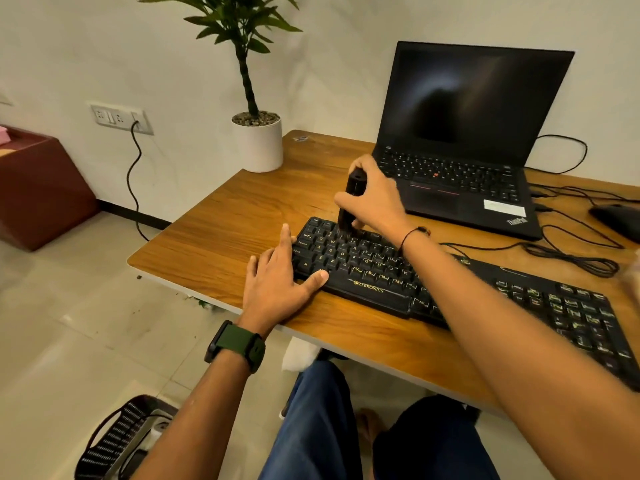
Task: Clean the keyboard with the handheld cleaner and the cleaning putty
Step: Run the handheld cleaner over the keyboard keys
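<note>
A black keyboard [367, 268] lies slantwise across the wooden desk [235, 216]. My right hand [375, 199] grips a black handheld cleaner [350, 199], held upright with its lower end on the keys near the keyboard's far left corner. My left hand [278, 282] lies flat with straight fingers at the keyboard's left end, thumb on its front edge. No cleaning putty is in view.
An open black laptop [460, 147] stands behind the keyboard. A potted plant in a white pot [258, 143] is at the desk's back left corner. Cables [571, 251] and a dark mouse [620, 218] lie at the right. A wall socket [121, 117] is on the left.
</note>
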